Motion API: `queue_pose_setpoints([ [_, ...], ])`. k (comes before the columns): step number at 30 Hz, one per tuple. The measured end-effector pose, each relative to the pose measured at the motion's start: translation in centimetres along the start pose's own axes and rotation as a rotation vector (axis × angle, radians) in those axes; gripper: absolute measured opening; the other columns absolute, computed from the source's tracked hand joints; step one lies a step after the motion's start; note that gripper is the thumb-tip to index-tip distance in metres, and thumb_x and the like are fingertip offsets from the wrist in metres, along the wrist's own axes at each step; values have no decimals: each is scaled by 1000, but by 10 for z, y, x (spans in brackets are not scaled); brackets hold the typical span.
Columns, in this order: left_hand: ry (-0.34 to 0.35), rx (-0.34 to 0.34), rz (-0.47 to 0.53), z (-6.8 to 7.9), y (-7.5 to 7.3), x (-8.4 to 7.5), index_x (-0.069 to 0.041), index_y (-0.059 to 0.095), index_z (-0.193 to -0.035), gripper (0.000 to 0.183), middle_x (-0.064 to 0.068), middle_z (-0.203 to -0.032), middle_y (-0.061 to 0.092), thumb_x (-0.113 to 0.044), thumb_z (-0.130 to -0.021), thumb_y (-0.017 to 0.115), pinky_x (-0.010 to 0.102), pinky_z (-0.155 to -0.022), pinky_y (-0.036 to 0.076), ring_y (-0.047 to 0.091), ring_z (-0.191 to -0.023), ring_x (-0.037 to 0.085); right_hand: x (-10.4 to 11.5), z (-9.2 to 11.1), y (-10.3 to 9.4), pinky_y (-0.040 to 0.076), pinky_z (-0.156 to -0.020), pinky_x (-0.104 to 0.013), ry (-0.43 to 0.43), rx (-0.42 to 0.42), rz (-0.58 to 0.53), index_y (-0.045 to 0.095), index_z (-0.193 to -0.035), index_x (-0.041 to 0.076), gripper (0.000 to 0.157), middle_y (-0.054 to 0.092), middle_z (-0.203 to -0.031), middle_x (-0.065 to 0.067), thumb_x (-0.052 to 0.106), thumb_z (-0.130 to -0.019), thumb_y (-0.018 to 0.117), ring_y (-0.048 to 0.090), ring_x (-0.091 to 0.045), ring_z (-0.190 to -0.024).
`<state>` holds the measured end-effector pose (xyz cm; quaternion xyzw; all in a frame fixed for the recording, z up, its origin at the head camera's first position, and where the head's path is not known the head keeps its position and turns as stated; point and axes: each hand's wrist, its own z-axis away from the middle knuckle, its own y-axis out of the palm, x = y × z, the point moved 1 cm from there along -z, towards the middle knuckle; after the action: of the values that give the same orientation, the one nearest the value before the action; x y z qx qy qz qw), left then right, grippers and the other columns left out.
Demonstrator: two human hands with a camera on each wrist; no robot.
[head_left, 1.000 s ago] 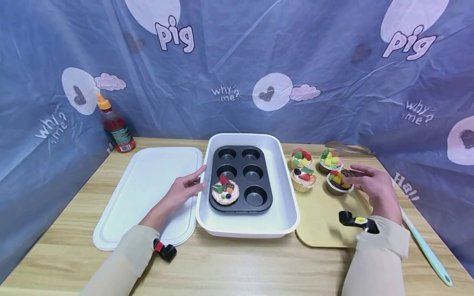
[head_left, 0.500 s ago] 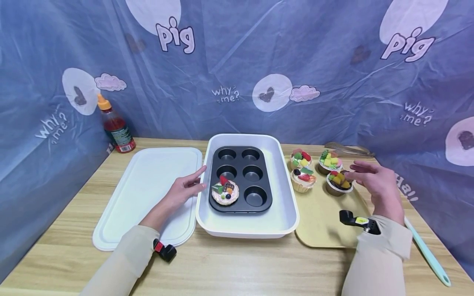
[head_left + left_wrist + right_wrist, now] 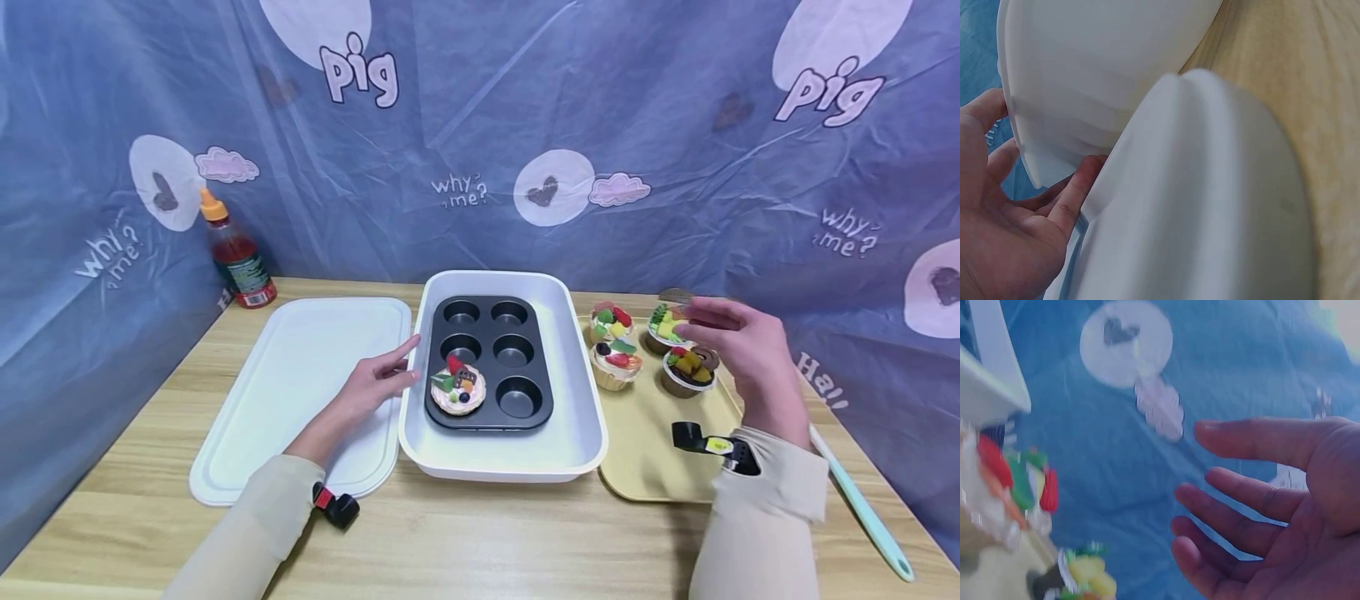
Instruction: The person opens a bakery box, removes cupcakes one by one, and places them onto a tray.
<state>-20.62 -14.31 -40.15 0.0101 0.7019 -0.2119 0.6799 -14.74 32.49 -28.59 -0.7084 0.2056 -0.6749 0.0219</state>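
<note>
My left hand (image 3: 369, 382) rests at the left rim of a white plastic bin (image 3: 577, 425), its fingers mostly straight, fingertips right at the rim. Inside the bin lies a dark muffin tin (image 3: 489, 417) with a cream-topped tart (image 3: 457, 393) in its front left cup. On the right, my right hand (image 3: 738, 350) holds nothing, fingers loosely spread, and hovers over a yellow tray (image 3: 652, 458). It overlaps a cupcake with green and yellow topping (image 3: 663, 323). Nearby are a chocolate cupcake with yellow fruit (image 3: 687, 372) and two fruit-topped tarts (image 3: 613, 364).
A white lid (image 3: 300, 375) lies left of the bin, partly under my left forearm. Behind it, a red sauce bottle (image 3: 243, 262) leans. A pale green-handled utensil (image 3: 862, 508) lies at the right, and another utensil (image 3: 677, 295) shows behind the tray. A blue sheet (image 3: 480, 100) hangs behind.
My right hand has drawn off the chocolate cupcake and moved back, up over the green and yellow one. The chocolate cupcake has stayed on the tray; my left hand has not moved.
</note>
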Motion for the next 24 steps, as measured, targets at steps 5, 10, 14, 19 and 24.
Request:
queue_pose_setpoints([
  [5, -7, 4, -5, -1, -1, 2, -24, 42, -154, 60, 25, -132, 59, -22, -98, 66, 22, -83, 56, 61, -101, 12, 18, 5, 14, 41, -48, -15, -23, 53, -66, 67, -111, 29, 33, 73, -91, 27, 10, -86, 80, 67, 9, -78],
  [10, -7, 1, -9, -3, -1, 3, -24, 42, -154, 60, 25, -133, 59, -23, -98, 66, 22, -84, 56, 62, -103, 13, 32, 12, 27, 48, -61, -9, -91, 47, -30, 67, -116, 23, 34, 73, -94, 27, 12, -87, 80, 69, 9, -85],
  [14, -3, 5, 1, -3, 0, 2, -23, 42, -154, 60, 25, -131, 59, -23, -98, 66, 21, -84, 56, 62, -101, 12, 40, 16, 37, 52, -77, -7, -148, 47, -90, 70, -114, 19, 32, 75, -95, 22, 9, -85, 81, 70, 7, -87],
  [19, -6, 5, -2, -3, 0, 2, -24, 42, -154, 60, 25, -132, 60, -23, -98, 66, 22, -84, 56, 62, -102, 12, 49, 20, 48, 54, -76, -8, -182, 70, -146, 73, -110, 20, 31, 76, -96, 17, 4, -85, 80, 71, 5, -87],
  [24, -13, 2, -11, -3, -1, 2, -25, 42, -154, 60, 25, -133, 60, -23, -99, 66, 22, -84, 56, 62, -104, 14, 57, 22, 64, 55, -75, -10, -209, 88, -92, 72, -110, 19, 31, 76, -95, 18, 3, -85, 80, 71, 4, -87],
])
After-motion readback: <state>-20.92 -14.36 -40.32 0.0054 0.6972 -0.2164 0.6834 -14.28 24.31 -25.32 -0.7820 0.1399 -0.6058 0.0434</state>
